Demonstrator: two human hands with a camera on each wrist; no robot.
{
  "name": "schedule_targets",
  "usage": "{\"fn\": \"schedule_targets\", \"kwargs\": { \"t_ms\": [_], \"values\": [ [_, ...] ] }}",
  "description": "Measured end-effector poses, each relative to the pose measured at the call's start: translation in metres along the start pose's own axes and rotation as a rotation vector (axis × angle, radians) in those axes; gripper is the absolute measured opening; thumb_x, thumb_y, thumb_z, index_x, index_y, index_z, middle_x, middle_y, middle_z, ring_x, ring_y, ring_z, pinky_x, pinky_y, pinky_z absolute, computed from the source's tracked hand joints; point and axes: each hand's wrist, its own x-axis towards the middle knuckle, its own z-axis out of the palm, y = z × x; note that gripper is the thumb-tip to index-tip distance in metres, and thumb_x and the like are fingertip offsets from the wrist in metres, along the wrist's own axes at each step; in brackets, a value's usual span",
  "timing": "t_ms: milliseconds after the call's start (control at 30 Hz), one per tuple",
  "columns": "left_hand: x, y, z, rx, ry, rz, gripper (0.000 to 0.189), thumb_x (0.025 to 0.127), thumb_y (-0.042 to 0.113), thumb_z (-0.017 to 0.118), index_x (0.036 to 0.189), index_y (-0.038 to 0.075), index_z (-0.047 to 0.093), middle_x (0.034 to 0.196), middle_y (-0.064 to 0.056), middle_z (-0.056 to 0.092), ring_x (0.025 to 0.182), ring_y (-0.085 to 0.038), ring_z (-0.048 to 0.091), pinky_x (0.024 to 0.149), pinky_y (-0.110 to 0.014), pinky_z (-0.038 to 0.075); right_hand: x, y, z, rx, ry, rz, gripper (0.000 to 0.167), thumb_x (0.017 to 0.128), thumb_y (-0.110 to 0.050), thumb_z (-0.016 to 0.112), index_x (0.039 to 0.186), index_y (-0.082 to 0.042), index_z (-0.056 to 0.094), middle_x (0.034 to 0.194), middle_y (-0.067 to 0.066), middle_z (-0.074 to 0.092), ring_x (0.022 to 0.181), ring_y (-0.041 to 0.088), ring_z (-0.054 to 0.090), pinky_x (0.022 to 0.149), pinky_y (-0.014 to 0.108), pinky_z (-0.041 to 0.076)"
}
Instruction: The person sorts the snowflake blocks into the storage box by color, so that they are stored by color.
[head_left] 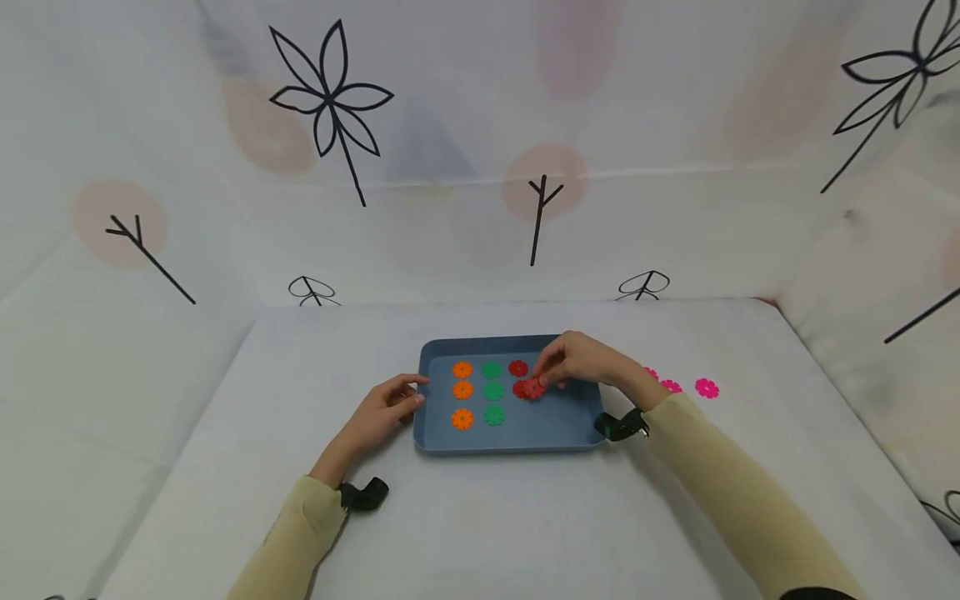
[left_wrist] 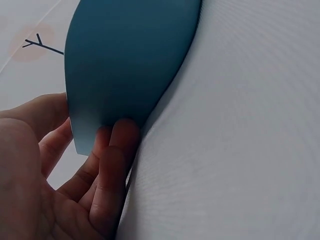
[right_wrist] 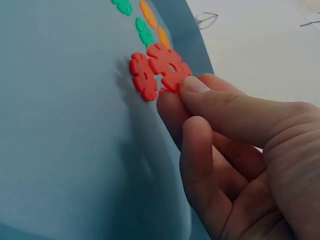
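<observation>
A blue-grey tray (head_left: 453, 442) holds flower-shaped plastic discs in columns: orange discs (head_left: 462, 390) at left, green discs (head_left: 493, 391) beside them, then a red column. My right hand (head_left: 581, 360) pinches a red flower disc (right_wrist: 164, 60) by its edge between thumb and forefinger. That disc partly overlaps another red disc (right_wrist: 143, 77) lying in the tray, with a further red disc (head_left: 518, 367) behind it. At the tray's left side, my left hand (head_left: 382, 412) grips the rim, its curled fingers (left_wrist: 112, 175) against the outer wall.
Several pink flower discs (head_left: 707, 388) lie on the white table to the right of the tray, some partly hidden behind the right forearm. White cloth walls (head_left: 450, 242) with plant drawings stand behind and at the sides. Each wrist wears a black strap device (head_left: 622, 426).
</observation>
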Motion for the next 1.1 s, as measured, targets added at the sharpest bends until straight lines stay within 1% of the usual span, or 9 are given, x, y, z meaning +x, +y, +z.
{"fn": "schedule_targets", "kwargs": {
  "t_ms": [200, 333, 500, 633, 800, 967, 1100],
  "values": [
    [0.001, 0.000, -0.001, 0.007, 0.002, -0.005, 0.036, 0.101, 0.013, 0.060, 0.133, -0.002, 0.058, 0.097, -0.013, 0.059, 0.076, -0.025, 0.058, 0.066, -0.032, 0.049, 0.002, -0.005, 0.002, -0.014, -0.036, 0.043, 0.010, 0.086, -0.006, 0.078, 0.096, -0.005, 0.078, 0.085, 0.004, 0.072, 0.073, 0.019, 0.065, 0.068, 0.034, 0.056],
    [0.001, -0.001, -0.001, 0.012, 0.001, -0.003, 0.035, 0.101, 0.013, 0.060, 0.133, -0.002, 0.058, 0.097, -0.012, 0.060, 0.075, -0.023, 0.058, 0.066, -0.031, 0.049, 0.004, -0.006, 0.005, -0.053, -0.047, 0.029, 0.009, 0.085, -0.006, 0.078, 0.094, -0.007, 0.079, 0.083, 0.002, 0.071, 0.072, 0.017, 0.063, 0.067, 0.031, 0.055],
    [0.001, -0.002, -0.001, 0.006, 0.002, -0.003, 0.035, 0.101, 0.012, 0.060, 0.132, -0.003, 0.058, 0.097, -0.012, 0.060, 0.076, -0.028, 0.058, 0.065, -0.030, 0.048, 0.005, -0.007, 0.009, -0.114, -0.065, -0.002, 0.006, 0.085, -0.008, 0.079, 0.091, -0.009, 0.079, 0.081, -0.001, 0.071, 0.070, 0.013, 0.061, 0.066, 0.029, 0.052],
    [0.001, -0.001, 0.000, 0.003, 0.006, 0.001, 0.035, 0.100, 0.012, 0.061, 0.132, -0.003, 0.058, 0.097, -0.013, 0.059, 0.077, -0.029, 0.058, 0.065, -0.030, 0.048, 0.005, -0.009, 0.011, -0.141, -0.075, 0.002, 0.006, 0.084, -0.008, 0.080, 0.090, -0.009, 0.079, 0.080, -0.002, 0.071, 0.070, 0.011, 0.062, 0.065, 0.028, 0.052],
    [0.000, -0.001, -0.001, 0.011, 0.003, -0.004, 0.035, 0.101, 0.013, 0.060, 0.133, -0.002, 0.058, 0.098, -0.012, 0.060, 0.077, -0.028, 0.058, 0.065, -0.031, 0.048, 0.004, -0.010, 0.013, -0.130, -0.089, 0.012, 0.007, 0.083, -0.008, 0.080, 0.091, -0.008, 0.078, 0.079, -0.001, 0.072, 0.071, 0.012, 0.064, 0.065, 0.029, 0.052],
    [-0.001, 0.000, -0.001, 0.011, 0.000, 0.002, 0.035, 0.101, 0.012, 0.060, 0.133, -0.003, 0.058, 0.097, -0.012, 0.060, 0.077, -0.029, 0.058, 0.064, -0.031, 0.048, 0.004, -0.009, 0.013, -0.116, -0.110, 0.018, 0.009, 0.084, -0.010, 0.080, 0.093, -0.008, 0.078, 0.080, 0.000, 0.073, 0.072, 0.013, 0.065, 0.067, 0.031, 0.053],
    [0.000, 0.000, -0.001, 0.005, -0.001, 0.011, 0.036, 0.101, 0.012, 0.060, 0.133, -0.003, 0.057, 0.097, -0.013, 0.060, 0.077, -0.030, 0.058, 0.065, -0.031, 0.048, 0.004, -0.007, 0.012, -0.123, -0.107, 0.021, 0.010, 0.085, -0.010, 0.079, 0.094, -0.008, 0.078, 0.082, 0.000, 0.072, 0.073, 0.013, 0.065, 0.068, 0.031, 0.053]
  ]
}}
